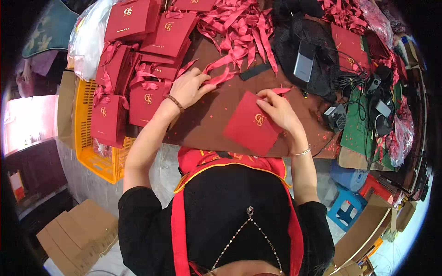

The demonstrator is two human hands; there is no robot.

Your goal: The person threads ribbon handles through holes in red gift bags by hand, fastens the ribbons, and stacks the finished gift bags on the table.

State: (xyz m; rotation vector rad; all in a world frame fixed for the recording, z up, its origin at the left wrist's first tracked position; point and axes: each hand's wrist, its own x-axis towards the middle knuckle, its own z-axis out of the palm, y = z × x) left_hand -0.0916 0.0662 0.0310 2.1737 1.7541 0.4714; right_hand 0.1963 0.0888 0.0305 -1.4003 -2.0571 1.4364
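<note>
On the brown table before me lies a small red paper gift bag (252, 124) with gold print, turned at a slant. My right hand (282, 111) grips its upper right edge, the thumb on its face, and a bit of red ribbon sticks out beside the fingers. To the left, my left hand (189, 88) pinches a red satin ribbon (224, 77) at the near end of a loose heap of ribbons (235, 32). Finished-looking red bags with ribbon bows (108, 117) stand close by on the left, several of them in stacks.
A yellow plastic crate (85, 133) stands at the table's left. Toward the far right lie a grey phone (304, 62) on black mesh fabric, tangled black cables (352, 83) and more red bags (350, 48). A blue plastic stool (345, 209) and cardboard (78, 234) are on the floor.
</note>
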